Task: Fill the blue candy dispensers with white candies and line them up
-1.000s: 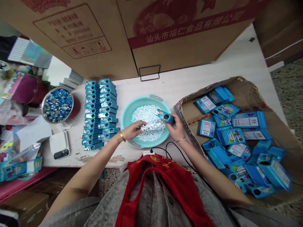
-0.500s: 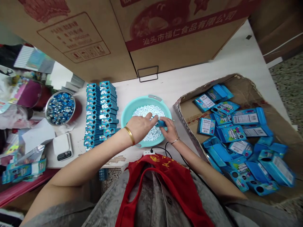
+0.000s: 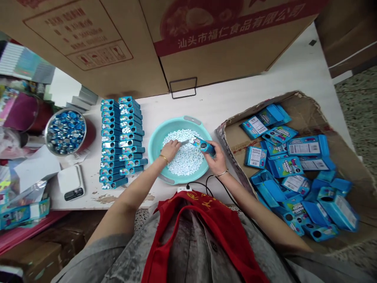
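My right hand [image 3: 217, 159] is wrapped round a small blue candy box [image 3: 206, 147] over the right side of a turquoise basin [image 3: 156, 157]. The box is tilted, with a round dark hole facing up. White candies [image 3: 185, 163] cover the basin's bottom. My left hand [image 3: 171, 150], low over the candies, is closed on what looks like a narrow metal scoop [image 3: 185, 142]. Its far tip reaches the box's left end, where a few white candies show; whether they lie on the scoop or in the box I cannot tell.
Left of the basin stand two rows of blue boxes [image 3: 131, 135], some showing white candies. Farther left are a pot of shiny blue wrapped pieces [image 3: 66, 133] and a scale [image 3: 70, 182]. A carton [image 3: 235, 141] of blue boxes sits right; large cartons [image 3: 206, 59] stand behind.
My left hand has moved left, away from the right hand, and the scoop now shows. The box has come into clearer view in my right hand. The whole view has shifted slightly.
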`<state>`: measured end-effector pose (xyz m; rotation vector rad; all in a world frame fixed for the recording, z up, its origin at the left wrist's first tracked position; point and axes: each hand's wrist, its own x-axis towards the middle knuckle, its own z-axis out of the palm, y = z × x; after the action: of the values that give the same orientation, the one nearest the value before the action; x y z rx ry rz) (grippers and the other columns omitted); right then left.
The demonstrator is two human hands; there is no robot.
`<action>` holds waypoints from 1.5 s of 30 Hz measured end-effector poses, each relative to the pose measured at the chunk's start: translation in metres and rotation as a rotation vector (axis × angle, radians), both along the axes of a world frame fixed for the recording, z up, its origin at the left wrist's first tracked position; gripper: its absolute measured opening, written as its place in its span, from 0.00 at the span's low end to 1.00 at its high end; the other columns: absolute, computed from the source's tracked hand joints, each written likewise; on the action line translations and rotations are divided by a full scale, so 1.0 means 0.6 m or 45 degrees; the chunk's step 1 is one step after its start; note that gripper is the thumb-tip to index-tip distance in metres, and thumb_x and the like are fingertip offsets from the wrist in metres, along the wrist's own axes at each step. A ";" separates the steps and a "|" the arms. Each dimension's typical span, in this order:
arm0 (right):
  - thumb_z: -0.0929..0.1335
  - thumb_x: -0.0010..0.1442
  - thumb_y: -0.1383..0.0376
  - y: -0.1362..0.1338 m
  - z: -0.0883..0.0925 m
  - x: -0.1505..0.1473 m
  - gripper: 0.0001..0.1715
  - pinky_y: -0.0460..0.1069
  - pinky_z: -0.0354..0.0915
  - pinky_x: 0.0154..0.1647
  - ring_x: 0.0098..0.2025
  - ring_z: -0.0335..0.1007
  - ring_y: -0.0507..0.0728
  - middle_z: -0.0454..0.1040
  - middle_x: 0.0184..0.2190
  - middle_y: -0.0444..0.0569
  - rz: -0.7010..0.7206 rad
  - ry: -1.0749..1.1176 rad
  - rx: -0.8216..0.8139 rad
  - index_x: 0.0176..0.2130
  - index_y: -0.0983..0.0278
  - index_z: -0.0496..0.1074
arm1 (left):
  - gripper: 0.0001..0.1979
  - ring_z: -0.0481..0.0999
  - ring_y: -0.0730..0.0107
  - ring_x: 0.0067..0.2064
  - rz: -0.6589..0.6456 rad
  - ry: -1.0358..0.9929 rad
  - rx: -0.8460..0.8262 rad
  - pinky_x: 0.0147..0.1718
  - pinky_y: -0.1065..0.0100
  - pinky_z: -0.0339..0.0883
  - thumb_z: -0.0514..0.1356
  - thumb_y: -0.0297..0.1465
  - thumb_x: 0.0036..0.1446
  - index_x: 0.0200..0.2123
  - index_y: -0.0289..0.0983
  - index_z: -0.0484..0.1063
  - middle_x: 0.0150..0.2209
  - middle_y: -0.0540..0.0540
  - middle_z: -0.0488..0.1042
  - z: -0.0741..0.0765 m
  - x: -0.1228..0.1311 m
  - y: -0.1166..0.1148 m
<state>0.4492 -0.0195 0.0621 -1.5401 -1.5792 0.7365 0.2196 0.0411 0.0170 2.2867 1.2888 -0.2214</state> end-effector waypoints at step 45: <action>0.69 0.57 0.61 -0.040 0.018 -0.059 0.18 0.56 0.65 0.53 0.49 0.69 0.59 0.71 0.45 0.50 0.155 0.404 -0.119 0.48 0.58 0.64 | 0.15 0.74 0.60 0.39 -0.122 0.004 -0.001 0.37 0.62 0.69 0.62 0.35 0.56 0.44 0.33 0.67 0.43 0.40 0.69 0.363 -0.013 -0.015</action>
<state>0.4141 -0.0436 0.0730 -1.3227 -1.4240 1.0793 0.2116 0.0319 0.2348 2.3503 1.1820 -0.2590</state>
